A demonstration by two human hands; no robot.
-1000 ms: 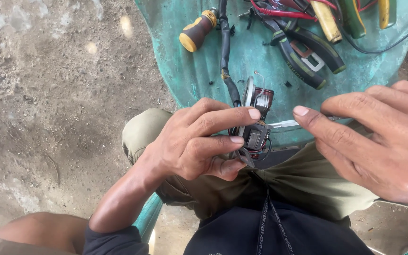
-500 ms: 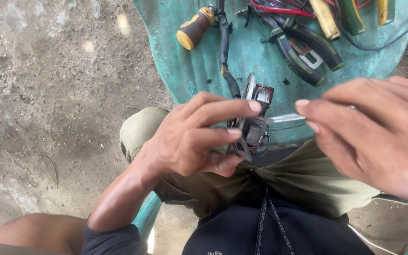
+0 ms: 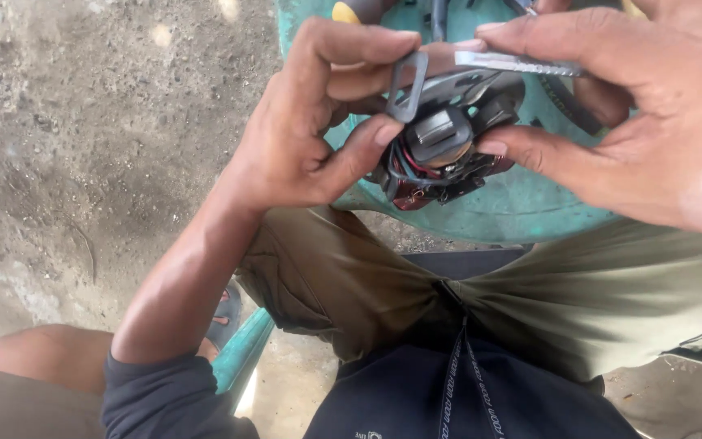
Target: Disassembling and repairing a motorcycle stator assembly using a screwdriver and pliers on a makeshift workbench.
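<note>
My left hand (image 3: 310, 122) grips a small black electrical part (image 3: 448, 142) with red and dark wires, a grey button-like cap and a metal loop bracket (image 3: 406, 85) pinched between thumb and forefinger. My right hand (image 3: 635, 122) comes in from the right. Its thumb touches the part's right side, and its fingers pinch a thin flat metal strip (image 3: 513, 63) just above the part. Both hands hover over the edge of a round green stool top (image 3: 513, 207).
A yellow-handled tool (image 3: 355, 10) and dark cables lie on the green surface at the top edge. Below are my olive trousers (image 3: 578, 293) and dark shirt. Bare dirt ground (image 3: 83, 122) spreads to the left, with a sandalled foot (image 3: 223, 313) by a green stool leg.
Both hands and the part now fill much more of the view and sit higher. The right hand has closed in on the part and now pinches the metal strip.
</note>
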